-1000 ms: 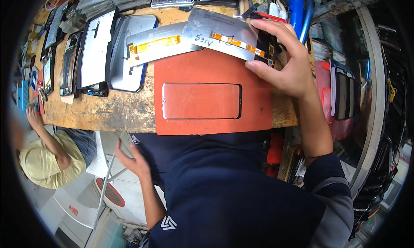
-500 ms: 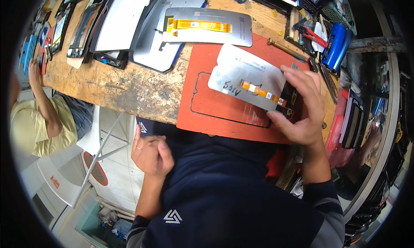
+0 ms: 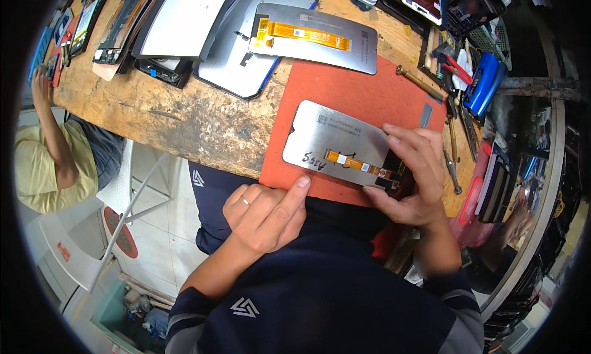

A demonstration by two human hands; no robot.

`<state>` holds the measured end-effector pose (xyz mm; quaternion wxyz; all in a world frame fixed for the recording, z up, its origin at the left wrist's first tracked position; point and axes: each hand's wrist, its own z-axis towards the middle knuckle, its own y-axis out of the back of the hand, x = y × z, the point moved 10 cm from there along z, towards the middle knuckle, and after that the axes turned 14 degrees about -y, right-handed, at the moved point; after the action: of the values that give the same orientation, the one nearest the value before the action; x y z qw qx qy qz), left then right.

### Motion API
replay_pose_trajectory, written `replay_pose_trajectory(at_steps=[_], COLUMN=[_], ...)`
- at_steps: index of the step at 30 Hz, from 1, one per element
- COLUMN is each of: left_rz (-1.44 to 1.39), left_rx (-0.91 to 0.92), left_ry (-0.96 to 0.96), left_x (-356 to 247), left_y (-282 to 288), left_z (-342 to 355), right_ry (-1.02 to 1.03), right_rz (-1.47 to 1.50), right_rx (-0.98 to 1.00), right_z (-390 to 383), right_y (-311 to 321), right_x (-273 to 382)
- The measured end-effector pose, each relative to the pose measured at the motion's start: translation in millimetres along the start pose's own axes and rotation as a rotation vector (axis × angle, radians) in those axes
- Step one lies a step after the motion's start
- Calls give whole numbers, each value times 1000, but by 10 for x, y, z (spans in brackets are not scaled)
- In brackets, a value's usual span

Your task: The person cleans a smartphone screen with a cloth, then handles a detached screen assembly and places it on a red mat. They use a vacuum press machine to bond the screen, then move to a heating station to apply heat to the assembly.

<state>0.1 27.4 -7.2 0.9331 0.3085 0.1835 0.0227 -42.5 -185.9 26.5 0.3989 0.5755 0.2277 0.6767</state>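
My right hand (image 3: 411, 163) grips the right end of a silver-backed screen panel (image 3: 308, 132) with an orange flex cable and handwriting, lying low over the orange mat (image 3: 326, 83). My left hand (image 3: 268, 215), a ring on one finger, is just below the panel's lower left corner, index finger stretched out with its tip near that edge, other fingers curled, holding nothing. The outlined clear glass seen earlier on the mat is hidden. Above the mat lies another silver panel (image 3: 345, 64) with a yellow flex cable.
Opened devices and housings (image 3: 172, 15) crowd the worn wooden bench (image 3: 178, 120) at back left. Tools (image 3: 452, 83) and a blue cylindrical object (image 3: 480, 83) sit at right. A co-worker in yellow (image 3: 49, 169) is at far left. A white chair (image 3: 92, 255) stands below.
My right hand has brought the panel down from the back onto the mat, over the glass. My left hand has risen to beside the panel's lower edge. The view has turned.
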Motion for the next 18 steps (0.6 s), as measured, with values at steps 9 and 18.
replay_pose_trajectory(at_steps=[9,18], left_rz=[43,65], left_rx=[53,66], left_ry=[34,53], left_x=[24,33], left_y=[-56,-62], left_z=[37,52], right_ry=[15,16], right_rz=[-22,-54], right_rx=[17,27], right_z=[-23,-4], right_y=[-12,-20], right_x=[-7,12])
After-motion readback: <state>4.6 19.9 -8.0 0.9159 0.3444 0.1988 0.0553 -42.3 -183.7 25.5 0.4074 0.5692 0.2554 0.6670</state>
